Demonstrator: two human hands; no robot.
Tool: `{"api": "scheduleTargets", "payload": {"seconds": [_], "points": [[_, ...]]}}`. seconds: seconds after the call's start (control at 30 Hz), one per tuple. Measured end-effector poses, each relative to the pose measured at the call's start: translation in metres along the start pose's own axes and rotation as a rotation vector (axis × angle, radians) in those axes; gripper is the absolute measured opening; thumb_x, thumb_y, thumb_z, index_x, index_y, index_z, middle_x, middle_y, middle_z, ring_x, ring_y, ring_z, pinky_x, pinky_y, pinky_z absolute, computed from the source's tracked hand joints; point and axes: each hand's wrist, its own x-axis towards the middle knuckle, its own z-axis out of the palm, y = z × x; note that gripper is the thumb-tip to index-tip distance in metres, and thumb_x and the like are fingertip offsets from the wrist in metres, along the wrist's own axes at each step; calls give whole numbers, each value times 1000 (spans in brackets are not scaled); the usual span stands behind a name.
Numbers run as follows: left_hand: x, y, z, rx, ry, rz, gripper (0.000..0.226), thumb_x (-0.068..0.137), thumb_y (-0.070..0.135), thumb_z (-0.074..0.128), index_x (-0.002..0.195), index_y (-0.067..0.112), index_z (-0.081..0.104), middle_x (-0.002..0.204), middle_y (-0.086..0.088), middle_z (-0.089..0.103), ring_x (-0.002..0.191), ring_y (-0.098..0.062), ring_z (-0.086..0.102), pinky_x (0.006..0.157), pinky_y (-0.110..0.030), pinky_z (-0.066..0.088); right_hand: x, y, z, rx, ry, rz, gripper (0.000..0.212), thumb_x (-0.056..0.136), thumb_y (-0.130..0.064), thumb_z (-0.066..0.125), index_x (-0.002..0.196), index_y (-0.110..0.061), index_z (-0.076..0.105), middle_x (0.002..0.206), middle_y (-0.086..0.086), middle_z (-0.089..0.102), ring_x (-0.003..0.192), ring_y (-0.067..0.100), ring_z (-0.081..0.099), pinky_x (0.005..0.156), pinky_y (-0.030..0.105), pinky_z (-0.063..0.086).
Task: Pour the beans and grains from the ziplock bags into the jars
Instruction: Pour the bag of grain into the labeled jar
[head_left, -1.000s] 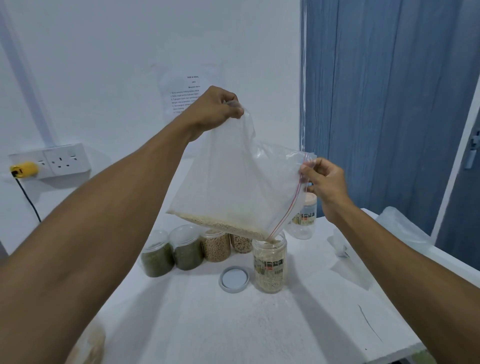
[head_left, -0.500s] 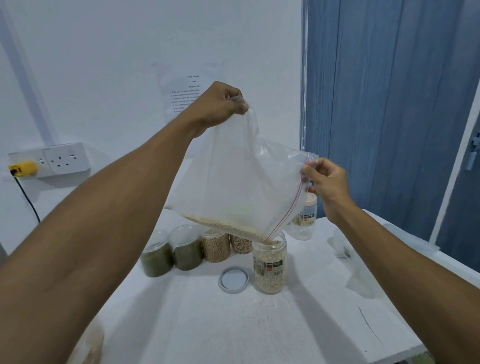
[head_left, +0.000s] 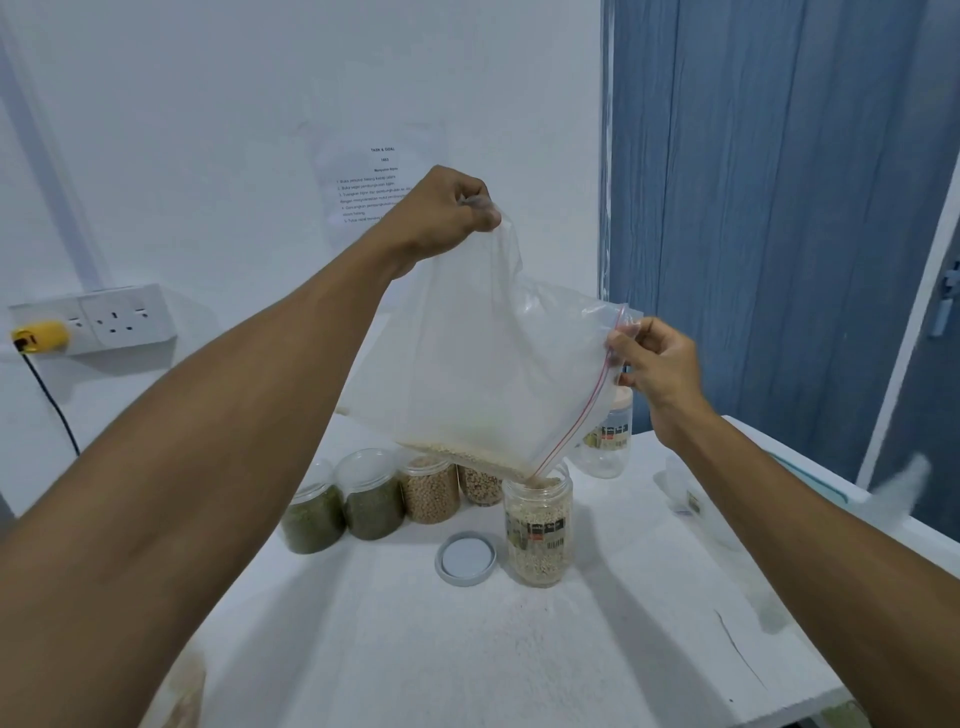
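Bag of pale grains hangs between left hand, pinching its raised bottom corner, and right hand, pinching its mouth edge, lowest corner in open jar below them on table.

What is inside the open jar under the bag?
The open jar holds pale grains, bottom to near its mouth. The bag dips its corner in. The label hides a middle band.

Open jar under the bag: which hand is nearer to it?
Right. The right hand pinches the ziplock bag at its zip edge, above and right of the open jar; the left hand grips the bag's bottom corner, much higher, up-left.
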Motion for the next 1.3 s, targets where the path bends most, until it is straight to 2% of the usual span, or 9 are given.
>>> {"api": "scheduleTargets", "payload": {"seconds": [0.27,0.47,0.67,0.8,0.9,0.97,1.03,1.2,1.3], "points": [[-4,-3,-1,-14,9,-13,38,81,25,64,89,-11,56,81,-5,51,76,-15,46,73,-32,38,1,0,0,-16,-16,-6,5,92,-18,68,89,-21,67,85,-6,72,82,18,70,71,32,60],[-4,-9,-3,19,43,7,29,89,21,62,91,-8,58,85,-4,52,82,-14,47,75,-30,37,2,1,2,-9,-16,0,3,92,-18,68,90,-20,67,88,-3,73,87,23,71,74,35,61],[-5,-10,-14,60,72,52,28,97,19,56,97,-9,57,89,-6,49,84,-14,45,74,-27,36,7,-5,4,8,2,-12,3,92,-19,68,90,-19,67,85,-5,72,80,16,70,72,33,60],[-7,-13,-10,67,67,38,30,97,19,57,94,-11,55,85,-5,49,80,-14,44,71,-27,35,6,-3,6,2,-1,-17,1,93,-19,68,93,-19,67,90,-2,72,82,17,70,73,33,60],[-10,-17,-6,65,71,20,27,98,18,58,92,-9,58,81,2,53,78,-10,47,66,-18,37,4,1,6,-5,4,-10,3,93,-20,68,96,-19,67,91,-3,72,83,18,70,72,32,59],[-11,-15,-5,56,87,28,24,97,18,58,84,-2,58,78,2,50,69,-5,44,57,-10,34,4,1,6,-4,8,-6,4,93,-20,67,97,-18,67,92,-3,72,84,19,70,72,32,59],[-10,-11,-5,40,103,39,25,96,19,60,76,6,53,74,0,45,60,-3,38,53,-12,31,4,0,5,-3,7,-3,2,93,-20,67,95,-19,67,91,-3,72,84,19,70,72,32,59],[-8,-8,-4,39,77,14,32,95,19,61,65,19,49,61,14,39,61,-5,38,68,-24,34,0,-1,6,-2,-1,-6,3,93,-19,68,91,-21,67,89,-3,72,81,18,70,68,30,58],[-8,-9,-1,38,73,8,25,95,20,62,72,14,55,63,14,43,63,-5,40,70,-24,35,-3,-1,5,-3,0,-8,4,93,-19,68,90,-21,66,88,-5,72,81,17,70,64,26,58]]}}
